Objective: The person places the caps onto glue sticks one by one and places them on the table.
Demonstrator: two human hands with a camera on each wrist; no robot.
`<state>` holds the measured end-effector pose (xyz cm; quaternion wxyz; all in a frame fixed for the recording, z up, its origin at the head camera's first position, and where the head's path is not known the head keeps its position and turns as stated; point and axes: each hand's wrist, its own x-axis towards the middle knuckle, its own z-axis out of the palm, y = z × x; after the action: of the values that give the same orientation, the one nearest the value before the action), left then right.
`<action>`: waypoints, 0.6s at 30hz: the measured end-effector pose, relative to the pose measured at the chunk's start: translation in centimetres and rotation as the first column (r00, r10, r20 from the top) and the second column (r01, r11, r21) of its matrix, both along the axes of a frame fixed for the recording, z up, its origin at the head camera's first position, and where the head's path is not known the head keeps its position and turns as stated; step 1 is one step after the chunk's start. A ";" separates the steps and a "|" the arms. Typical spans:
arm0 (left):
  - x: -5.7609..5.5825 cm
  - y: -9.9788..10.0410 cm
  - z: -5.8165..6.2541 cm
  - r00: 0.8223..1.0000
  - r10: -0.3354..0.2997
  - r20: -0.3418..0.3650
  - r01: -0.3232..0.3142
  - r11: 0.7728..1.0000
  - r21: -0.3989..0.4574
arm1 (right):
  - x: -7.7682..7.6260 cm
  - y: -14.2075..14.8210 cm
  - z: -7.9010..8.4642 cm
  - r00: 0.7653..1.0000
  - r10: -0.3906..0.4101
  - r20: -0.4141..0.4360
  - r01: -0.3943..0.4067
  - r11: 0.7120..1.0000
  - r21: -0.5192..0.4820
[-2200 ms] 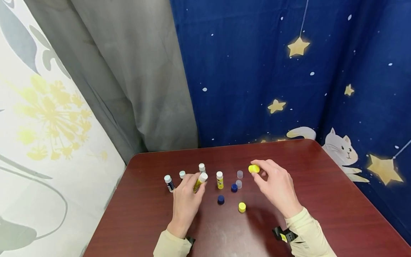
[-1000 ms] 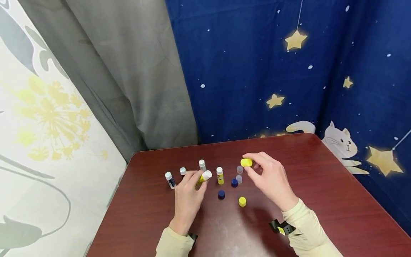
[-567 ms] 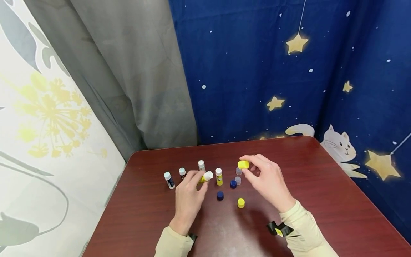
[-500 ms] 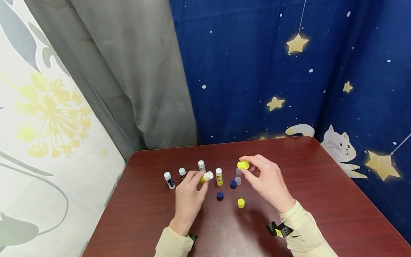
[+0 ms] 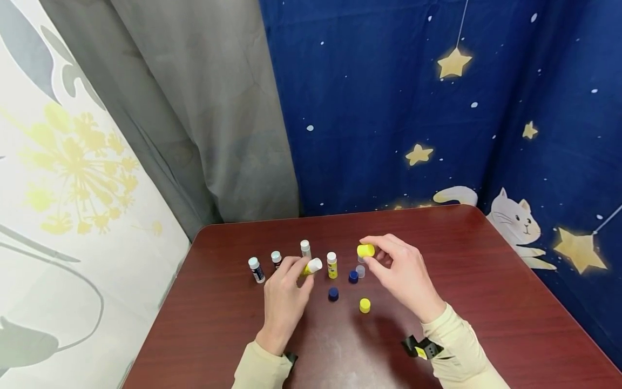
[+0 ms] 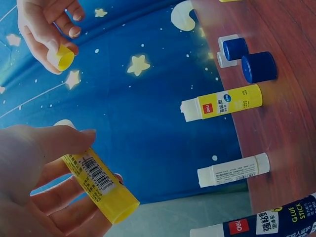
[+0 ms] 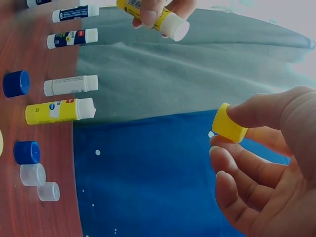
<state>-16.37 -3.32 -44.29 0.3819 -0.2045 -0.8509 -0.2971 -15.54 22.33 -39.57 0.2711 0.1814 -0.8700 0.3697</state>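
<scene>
My left hand (image 5: 284,300) holds a yellow glue stick (image 6: 101,177) above the table, its white top tilted to the right and uncovered. Between thumb and fingers of my right hand (image 5: 405,270) is a yellow cap (image 7: 229,123), raised and turned sideways. A gap separates the cap from the glue stick. Just beyond the hands, a second yellow glue stick (image 5: 332,268) stands upright with its white top bare. A white glue stick (image 5: 305,248) stands behind my left hand, which partly covers it in the head view.
Dark blue glue sticks (image 5: 256,272) stand left of the left hand. On the red-brown table (image 5: 233,340) between the hands lie a blue cap (image 5: 333,294), another blue cap (image 5: 353,277), clear caps (image 5: 360,272) and a second yellow cap (image 5: 365,306). Curtains hang behind the table.
My right hand has moved left with the yellow cap, closer to the left hand. The glue stick in my left hand has tipped further to the right. The standing things have stayed put.
</scene>
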 end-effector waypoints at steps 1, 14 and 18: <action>0.0 0.0 0.0 1.000 0.000 -0.001 0.000 1.000 0.000 | 0.0 0.0 0.0 1.000 0.001 0.001 -0.001 1.000 -0.001; 0.2 -0.1 -0.2 1.000 -0.005 -0.027 0.005 1.000 0.004 | 0.5 -0.9 -0.2 0.998 0.031 0.061 -0.028 0.999 -0.037; 0.2 -0.1 -0.2 1.000 -0.012 -0.021 0.013 1.000 0.008 | 0.5 -1.1 -0.2 0.998 0.036 0.054 -0.034 0.999 -0.035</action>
<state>-16.16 -3.46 -44.49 0.3900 -0.2114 -0.8442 -0.3009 -15.04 21.19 -39.82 0.2439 0.1816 -0.8673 0.3940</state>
